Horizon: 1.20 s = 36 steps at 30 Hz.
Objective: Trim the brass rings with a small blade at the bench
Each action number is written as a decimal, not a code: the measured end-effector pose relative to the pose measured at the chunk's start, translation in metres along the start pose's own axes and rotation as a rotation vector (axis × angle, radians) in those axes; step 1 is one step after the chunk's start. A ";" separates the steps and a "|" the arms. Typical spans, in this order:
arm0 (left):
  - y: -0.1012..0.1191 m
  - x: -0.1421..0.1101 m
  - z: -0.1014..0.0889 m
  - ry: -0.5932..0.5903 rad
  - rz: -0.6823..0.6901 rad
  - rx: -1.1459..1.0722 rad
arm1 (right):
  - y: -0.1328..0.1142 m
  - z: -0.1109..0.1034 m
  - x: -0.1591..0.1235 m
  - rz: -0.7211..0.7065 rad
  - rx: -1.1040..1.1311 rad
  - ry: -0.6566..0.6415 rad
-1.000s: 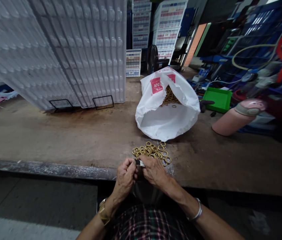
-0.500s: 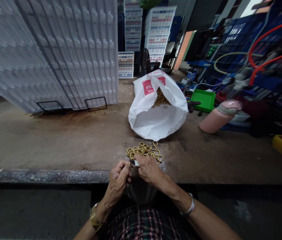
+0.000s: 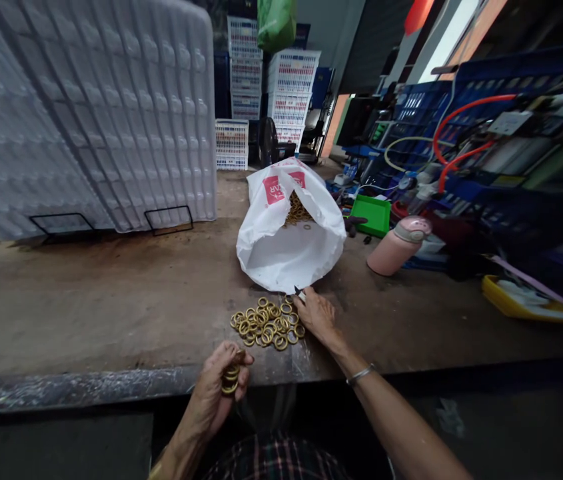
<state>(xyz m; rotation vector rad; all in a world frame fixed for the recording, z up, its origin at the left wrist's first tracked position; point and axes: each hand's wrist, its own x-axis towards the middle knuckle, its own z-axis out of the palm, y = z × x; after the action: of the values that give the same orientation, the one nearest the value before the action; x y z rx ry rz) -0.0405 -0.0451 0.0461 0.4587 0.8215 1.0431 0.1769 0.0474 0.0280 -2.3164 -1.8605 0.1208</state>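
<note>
My left hand [image 3: 224, 375] is closed around several brass rings [image 3: 230, 380] just over the table's front edge. A small knife [image 3: 300, 293], with a dark pointed tip and a pale handle, is gripped in my right hand [image 3: 318, 316]. That hand rests at the right side of a pile of loose brass rings [image 3: 266, 323] on the tabletop. Behind the pile lies an open white sack [image 3: 291, 257], its mouth facing me, with many more rings deep inside. The knife's tip points up close to the sack's lower lip.
Stacked clear plastic trays [image 3: 156, 120] lean in black wire stands at the left. To the right are a pink bottle [image 3: 392, 252], a green tray [image 3: 371, 215] and a yellow tray [image 3: 526, 303]. White crates [image 3: 291, 87] stand behind the brown table [image 3: 111, 313].
My hands have moved apart. The right hand with the knife went to the right and forward past the ring pile; the left drew back and turned, showing the rings in it. The view shifted.
</note>
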 end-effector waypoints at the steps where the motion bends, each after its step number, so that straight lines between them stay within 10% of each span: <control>1: 0.000 0.001 -0.001 -0.010 -0.013 -0.020 | -0.002 0.001 0.001 0.008 0.002 -0.013; 15: -0.003 0.011 -0.007 0.028 -0.095 -0.106 | -0.001 0.002 0.002 -0.052 0.040 0.012; 26: -0.002 0.021 0.005 0.075 0.045 0.239 | -0.041 -0.009 -0.053 -0.661 0.407 0.056; 36: 0.001 0.015 -0.006 0.083 0.100 0.332 | -0.066 -0.004 -0.065 -0.717 0.528 0.003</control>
<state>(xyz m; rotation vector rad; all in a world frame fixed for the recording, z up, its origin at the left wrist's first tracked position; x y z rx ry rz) -0.0426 -0.0315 0.0373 0.7474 1.0606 1.0264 0.0997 -0.0023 0.0413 -1.2362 -2.1922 0.4420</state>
